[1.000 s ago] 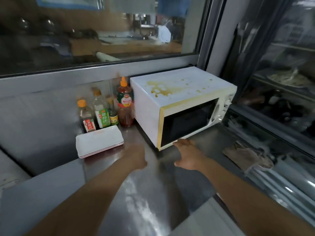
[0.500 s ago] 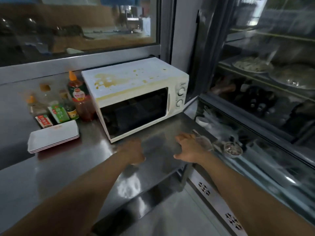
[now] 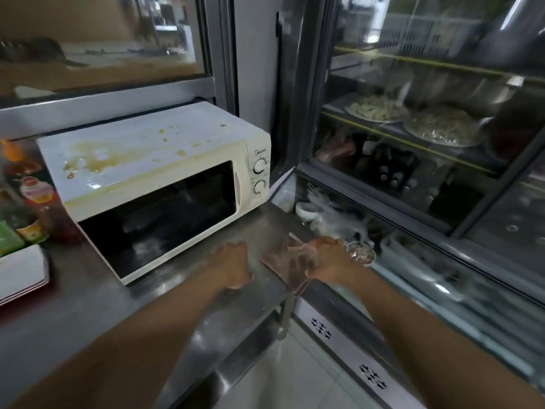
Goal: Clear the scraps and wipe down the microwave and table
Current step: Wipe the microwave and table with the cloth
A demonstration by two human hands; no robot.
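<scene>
A brushed steel counter (image 3: 97,314) is set below a window, with a glass display case (image 3: 413,160) off its right edge. A boxy cream microwave (image 3: 153,172) is placed toward the counter's back; brown stains are spread across its top. A crumpled brownish cloth (image 3: 287,261) is gripped by the right hand (image 3: 327,258) at the right edge. The left hand (image 3: 233,265) is laid on the counter, fingers curled, nothing held.

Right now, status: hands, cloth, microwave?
Right hand grips brown cloth at table edge. Left hand on table, fingers curled, grip unclear. Microwave top stained, unwiped. Nothing blocking.
</scene>
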